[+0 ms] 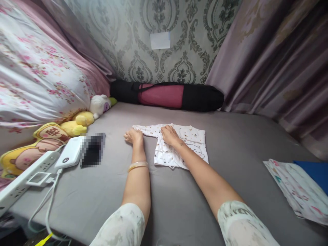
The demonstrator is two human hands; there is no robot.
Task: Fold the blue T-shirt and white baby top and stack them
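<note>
A small white baby shirt (194, 134) with little dark and tan prints and a bear outline lies on the grey sheet. Its left sleeve stretches out sideways, while the right side looks folded in over the body. My left hand (134, 136) is closed on the end of that sleeve. Near the shoulder, my right hand (169, 135) has its fingers bent and pinched on the shirt's fabric. The fingertips of both hands are partly hidden. Thin ties show at the shirt's lower edge.
A black and red long bag (161, 95) lies along the wall. At left are plush toys (99, 106), a white power bank (70, 152), a blurred dark device (92, 150), a power strip (28, 177) and cables. Folded patterned cloth (297, 191) lies at right beside something blue (314, 172).
</note>
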